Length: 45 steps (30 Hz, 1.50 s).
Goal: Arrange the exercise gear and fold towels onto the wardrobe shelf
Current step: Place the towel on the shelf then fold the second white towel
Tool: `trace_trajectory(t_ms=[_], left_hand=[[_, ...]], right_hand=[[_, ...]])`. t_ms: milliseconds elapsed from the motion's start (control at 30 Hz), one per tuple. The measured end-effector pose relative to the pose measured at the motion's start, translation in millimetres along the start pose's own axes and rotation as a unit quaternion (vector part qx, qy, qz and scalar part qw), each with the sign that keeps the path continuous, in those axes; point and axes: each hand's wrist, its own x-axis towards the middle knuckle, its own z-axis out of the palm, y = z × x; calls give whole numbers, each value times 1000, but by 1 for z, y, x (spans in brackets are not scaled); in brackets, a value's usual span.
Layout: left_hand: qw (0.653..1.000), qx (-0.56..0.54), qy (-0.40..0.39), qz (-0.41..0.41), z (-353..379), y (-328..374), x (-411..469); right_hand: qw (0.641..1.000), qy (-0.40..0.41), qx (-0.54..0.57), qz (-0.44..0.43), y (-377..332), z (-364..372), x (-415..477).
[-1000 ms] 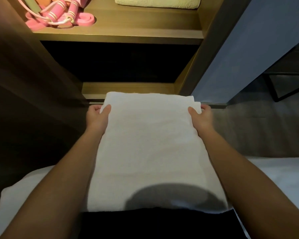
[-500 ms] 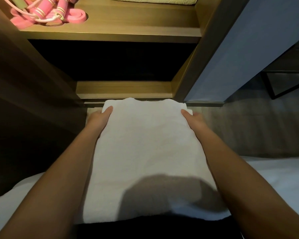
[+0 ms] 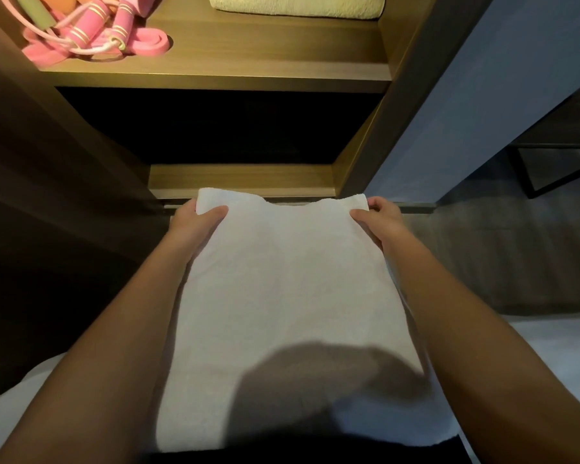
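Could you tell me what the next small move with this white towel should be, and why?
Probably draw the far edge back toward the body to halve the white towel. Both the left hand and right hand pinch its far corners, it lies long and flat, and the cream towel on the shelf is folded more compactly.

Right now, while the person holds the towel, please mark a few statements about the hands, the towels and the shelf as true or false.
1. The left hand and the right hand each grip a far corner of the white towel. True.
2. The white towel lies on the shelf. False: the hands hold it in front of and below the shelf.
3. A pink skipping rope lies on the left of the shelf. True.
4. No towel is on the shelf. False: a folded pale towel lies on its right side.
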Motion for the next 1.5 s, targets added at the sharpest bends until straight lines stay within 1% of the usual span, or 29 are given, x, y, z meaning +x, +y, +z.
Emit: trace_trajectory(t_ms=[67, 167, 200, 267, 333, 433, 500, 600, 667, 700, 800, 867, 933, 1033, 1067, 1133, 1200, 1233, 1300, 1367, 1433, 1500], left_hand=[[999, 5, -26, -45, -5, 4, 4], [994, 29, -32, -98, -8, 5, 8], [994, 28, -29, -105, -6, 5, 8], [993, 19, -24, -111, -2, 4, 8], [992, 23, -24, -121, 0, 4, 7], [990, 17, -25, -136, -1, 5, 5], [991, -1, -27, -132, -1, 7, 2], [994, -9, -29, -101, -1, 5, -1], [997, -1, -14, -73, 1, -1, -6], [999, 5, 2, -46, 3, -5, -8], [994, 10, 61, 85, 9, -14, -19], [988, 5, 74, 139, 8, -16, -24], [986, -12, 65, 153, 4, -20, -29], [984, -91, 46, 143, -4, -24, -36], [983, -125, 32, 132, -6, -24, -38], [982, -174, -6, 77, -10, -23, -39], [985, -167, -36, -5, -14, -20, -35], [987, -149, -50, -33, -15, -20, -32], [985, -137, -68, -79, -19, -18, -26], [972, -148, -85, -159, -25, -19, -23], [960, -138, -97, -225, -27, -21, -22], [961, -98, -92, -240, -25, -23, -22]], right_hand=[[1000, 6, -10, 25, -1, -3, 3], [986, -69, -91, 124, 1, -8, 2], [980, -88, -107, 144, 2, -9, 2], [975, -105, -119, 155, 4, -13, 3], [974, -120, -101, 166, 3, -16, 2], [970, -137, -9, 202, 3, -18, 1], [969, -137, 30, 202, 4, -17, 2], [977, -114, 37, 179, 3, -12, 1], [986, -74, 31, 147, 4, -6, -2], [990, -50, 20, 127, 5, -3, -6], [999, 21, -23, 45, 13, 5, -17], [998, 50, -21, -17, 17, 6, -22], [995, 67, 10, -67, 18, 6, -30], [988, 89, 46, -115, 18, -1, -40], [989, 75, 73, -106, 18, -5, -43], [991, 1, 126, -35, 18, -13, -46], [990, -77, 111, 48, 15, -17, -45], [986, -96, 113, 74, 14, -20, -41], [977, -116, 146, 104, 12, -29, -31], [968, -140, 158, 135, 10, -36, -25], [967, -153, 118, 166, 11, -36, -25], [967, -160, 66, 185, 16, -29, -26]])
